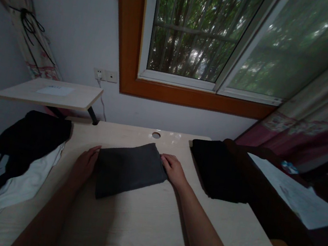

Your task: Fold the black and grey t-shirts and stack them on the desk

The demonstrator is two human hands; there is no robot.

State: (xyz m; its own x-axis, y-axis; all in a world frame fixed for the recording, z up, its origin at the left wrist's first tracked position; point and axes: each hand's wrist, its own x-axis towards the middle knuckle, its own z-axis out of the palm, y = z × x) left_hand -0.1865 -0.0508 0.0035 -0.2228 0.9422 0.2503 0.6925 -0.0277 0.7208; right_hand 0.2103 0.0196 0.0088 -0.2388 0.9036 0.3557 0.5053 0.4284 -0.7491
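A dark grey garment, folded into a flat rectangle, lies slightly turned on the table in front of me. At its left edge is my left hand, with the fingertips closed on the upper left corner. My right hand pinches the right edge with thumb and fingers. What kind of garment it is, the folds do not show. To the right, a folded black cloth rests near the table's edge, apart from my hand.
Black and white clothes are heaped at the left of the pale table. A raised shelf stands behind them. The table has a round hole at the back. Beyond the right edge, papers lie on a dark surface.
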